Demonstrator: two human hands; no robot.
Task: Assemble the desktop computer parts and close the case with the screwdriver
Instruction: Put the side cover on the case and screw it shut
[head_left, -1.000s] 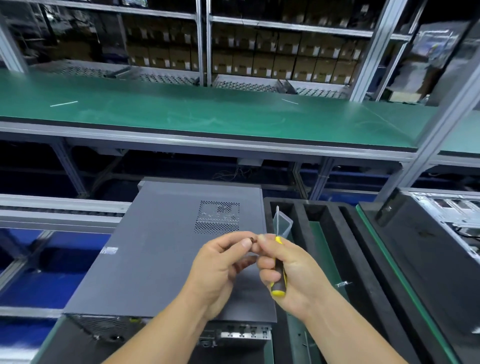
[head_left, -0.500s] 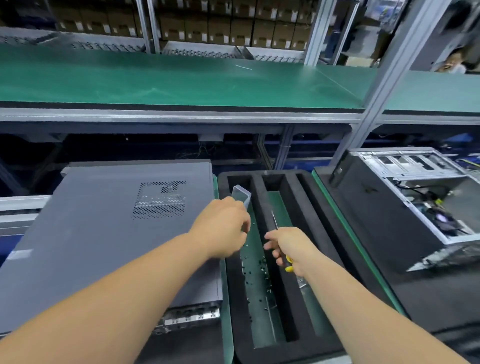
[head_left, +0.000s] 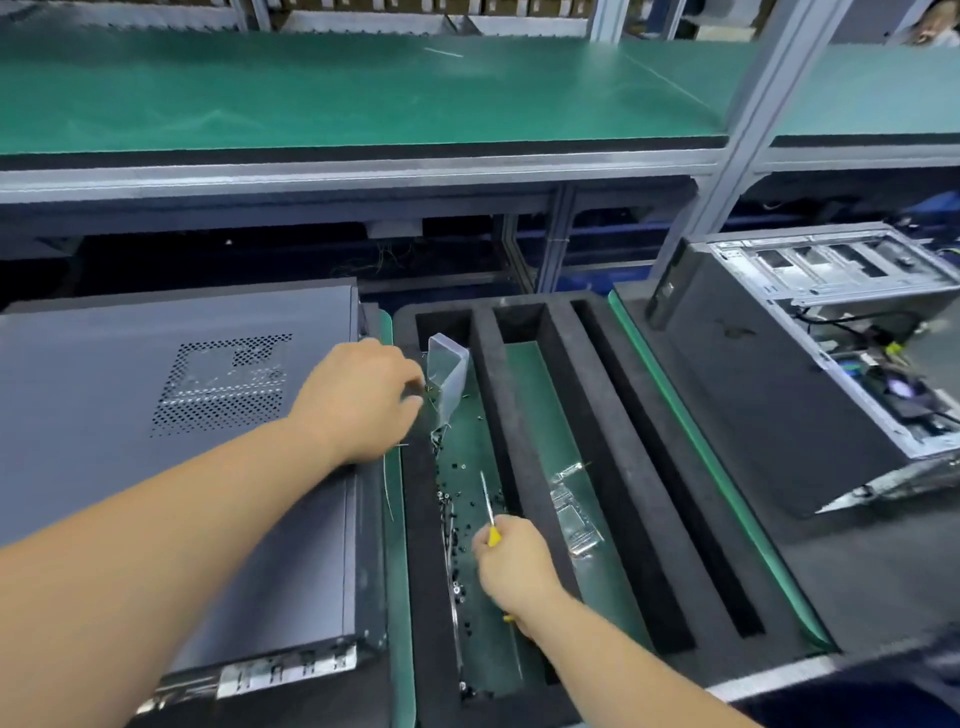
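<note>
A grey closed computer case (head_left: 171, 405) lies flat at the left, its vented side panel facing up. My left hand (head_left: 363, 400) reaches over its right edge, fingers curled down beside a clear plastic box (head_left: 448, 379) that leans tilted in the first slot of a black foam tray (head_left: 524, 441). What its fingertips hold is hidden. My right hand (head_left: 514, 566) grips a yellow-handled screwdriver (head_left: 489, 512), shaft pointing away, over the same slot. Several small dark screws (head_left: 457, 519) lie scattered on the green floor of that slot.
Clear plastic bags (head_left: 574, 512) lie in the tray's second slot. An open computer chassis (head_left: 831, 364) with bare metal bays and cables stands at the right. A green-topped shelf (head_left: 363, 93) runs across above the bench, held by aluminium posts (head_left: 748, 135).
Both hands left the case top and moved right to the foam tray. My left hand went to the clear box; my right hand dropped lower over the screws with the screwdriver. The view turned right.
</note>
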